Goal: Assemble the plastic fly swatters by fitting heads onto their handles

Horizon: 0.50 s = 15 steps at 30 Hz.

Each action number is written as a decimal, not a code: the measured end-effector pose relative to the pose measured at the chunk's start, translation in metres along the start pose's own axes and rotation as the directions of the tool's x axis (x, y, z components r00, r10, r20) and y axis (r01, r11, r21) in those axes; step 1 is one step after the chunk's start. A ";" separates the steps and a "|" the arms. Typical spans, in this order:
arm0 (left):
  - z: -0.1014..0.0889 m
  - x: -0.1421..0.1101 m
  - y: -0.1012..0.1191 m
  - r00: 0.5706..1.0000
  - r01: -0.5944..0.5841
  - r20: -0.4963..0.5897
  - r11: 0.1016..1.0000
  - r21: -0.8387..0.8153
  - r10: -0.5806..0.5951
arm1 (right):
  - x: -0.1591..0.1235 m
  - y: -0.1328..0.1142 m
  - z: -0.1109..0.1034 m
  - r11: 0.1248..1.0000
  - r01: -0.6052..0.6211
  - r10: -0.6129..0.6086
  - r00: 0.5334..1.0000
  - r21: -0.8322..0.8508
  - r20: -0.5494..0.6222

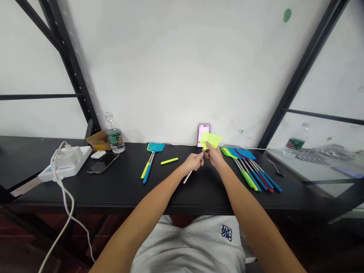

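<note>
A yellow-green fly swatter head (214, 141) with a dotted mesh is up in front of me. My right hand (214, 154) pinches it at its base. Just left of it, my left hand (193, 162) is closed around the swatter's metal rod (187, 177), whose bare end sticks out below the fingers. On the black table lies a loose yellow-green handle (169, 161), left of my left hand. Farther left, two whole fly swatters, one blue (156, 147) and one yellow-green (145, 170), lie overlapped. Several blue, green and red fly swatters (247, 154) are fanned out right of my right hand.
A phone (199, 141) leans on the wall behind the swatter head. At the left are a water bottle (115, 136), a brown paper box (99, 141), a white earphone case (98, 154), a dark phone (103, 163) and a power strip (66, 163) with trailing cables. Black rack posts flank the table.
</note>
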State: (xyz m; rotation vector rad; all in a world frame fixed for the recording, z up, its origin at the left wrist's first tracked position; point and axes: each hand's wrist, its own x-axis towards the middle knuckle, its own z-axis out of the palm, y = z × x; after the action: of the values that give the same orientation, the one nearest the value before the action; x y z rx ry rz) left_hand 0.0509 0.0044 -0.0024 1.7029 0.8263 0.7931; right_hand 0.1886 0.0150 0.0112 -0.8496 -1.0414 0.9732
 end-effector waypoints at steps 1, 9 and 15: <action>0.000 -0.001 0.000 1.000 -0.006 -0.015 0.999 0.038 0.007 | 0.001 0.001 -0.001 1.000 -0.003 0.003 1.000 -0.005 -0.009; -0.001 -0.008 0.007 0.994 -0.034 -0.092 0.959 0.281 0.062 | 0.004 0.005 -0.003 0.999 -0.028 0.026 0.996 -0.024 -0.086; 0.001 -0.008 0.008 0.984 -0.040 -0.134 0.876 0.480 0.118 | 0.005 0.007 -0.004 0.996 -0.065 0.053 0.985 -0.068 -0.163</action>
State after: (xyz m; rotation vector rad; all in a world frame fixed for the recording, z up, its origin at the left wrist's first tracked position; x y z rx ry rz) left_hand 0.0488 -0.0043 0.0041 2.1388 1.1388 0.8361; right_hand 0.1917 0.0217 0.0055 -1.0075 -0.9214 0.9044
